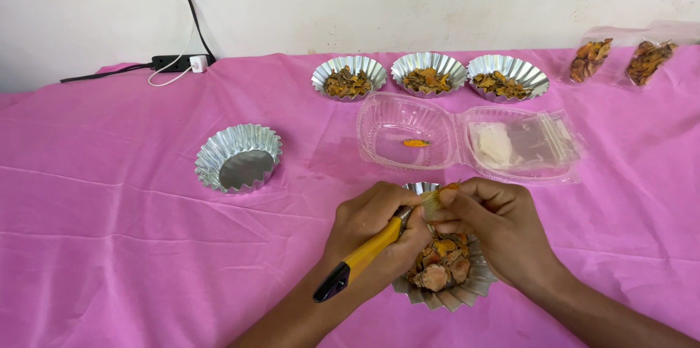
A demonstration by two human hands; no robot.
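With my left hand [375, 220] clamped on the yellow-handled knife [362, 255] and my right hand [496, 220] pinching a turmeric piece [440, 195] over the filled foil cup [443, 269] on the pink counter [109, 246], I judge the blade could slip onto my fingers.
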